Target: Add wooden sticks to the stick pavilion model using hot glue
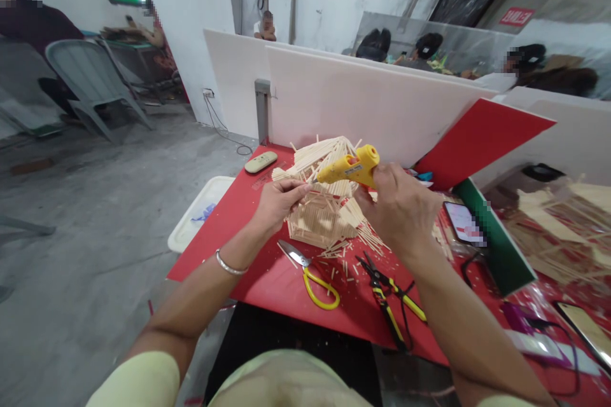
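A yellow glue gun [347,168] is gripped in my right hand [403,210], its nozzle pointing left. The nozzle tip comes close to the pinched fingers of my left hand [281,202]. Those fingers seem to hold a thin wooden stick, though it is mostly hidden. Behind and below both hands stands a model built of pale wooden sticks [317,222], with a roof-like layer on top. Loose sticks [370,232] and short cut pieces lie to its right. Nearer me on the red table [267,273] are yellow-handled scissors [312,276] and black-and-yellow pliers [386,299].
A beige oval case [260,162] lies at the table's back left. To the right are a phone [465,224], a green board [496,238] and another stick model [568,222]. White partitions [353,95] border the back. Several people sit beyond; a plastic chair [93,73] stands left.
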Tool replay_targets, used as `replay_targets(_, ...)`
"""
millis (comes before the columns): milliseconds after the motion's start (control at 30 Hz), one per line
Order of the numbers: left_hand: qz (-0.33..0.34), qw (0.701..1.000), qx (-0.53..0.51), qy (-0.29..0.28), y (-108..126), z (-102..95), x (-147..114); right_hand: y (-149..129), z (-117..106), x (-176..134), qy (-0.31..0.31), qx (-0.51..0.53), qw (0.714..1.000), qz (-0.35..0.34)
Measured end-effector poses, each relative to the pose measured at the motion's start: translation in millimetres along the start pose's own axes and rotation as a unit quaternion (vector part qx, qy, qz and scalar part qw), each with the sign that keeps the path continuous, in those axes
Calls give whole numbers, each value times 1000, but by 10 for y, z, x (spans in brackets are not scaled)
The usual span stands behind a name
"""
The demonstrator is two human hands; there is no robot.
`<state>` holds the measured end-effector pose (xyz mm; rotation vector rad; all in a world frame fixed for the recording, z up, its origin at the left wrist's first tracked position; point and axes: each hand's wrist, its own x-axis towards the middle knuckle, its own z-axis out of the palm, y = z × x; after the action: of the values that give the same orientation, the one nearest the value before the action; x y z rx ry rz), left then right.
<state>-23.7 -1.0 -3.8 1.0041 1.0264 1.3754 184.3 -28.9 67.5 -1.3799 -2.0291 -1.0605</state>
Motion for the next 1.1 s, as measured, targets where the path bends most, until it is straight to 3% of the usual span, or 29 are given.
replay_targets(167,-37,999,-24,-25,19,-26,54,8,4,13,18,-3,1000,15)
replay_targets(433,-101,989,-2,-112,94,-153,250,3,44,6,11,2,1000,24)
replay_targets(833,-110,986,-9,-122,120,-182,251,4,52,4,35,-15,999,19)
replay_targets(1100,-102,985,-19,-138,105,-212,233,-10,61,8,13,-3,1000,12)
